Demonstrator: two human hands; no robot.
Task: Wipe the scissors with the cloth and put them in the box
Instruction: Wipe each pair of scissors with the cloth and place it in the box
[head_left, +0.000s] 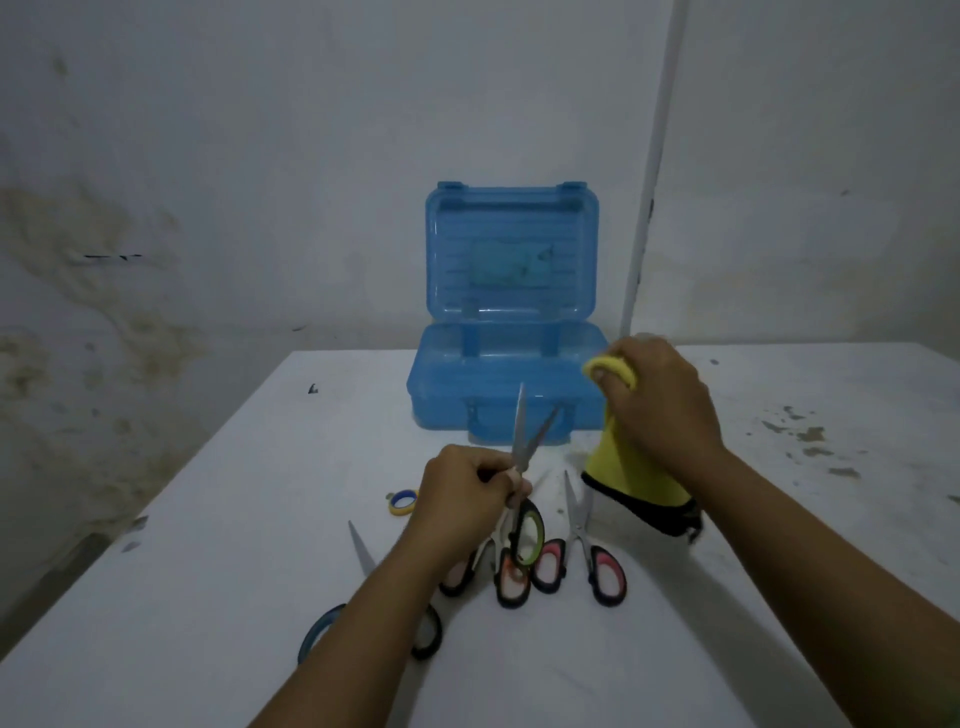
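Left hand (467, 493) closed on scissors (522, 447), blades up, ready for wiping. Right hand (660, 400) squeezed yellow cloth (623, 473) beside open blue box (498, 384).

Single head view, forward-down, close over dim, perhaps blurred table (260, 597).

we can read no text, brand or number anywhere. the one label we see, a pale patch inside the raised lid of the blue box (506, 332) at twelve o'clock on the counter (260, 571), is too blurred to make out.
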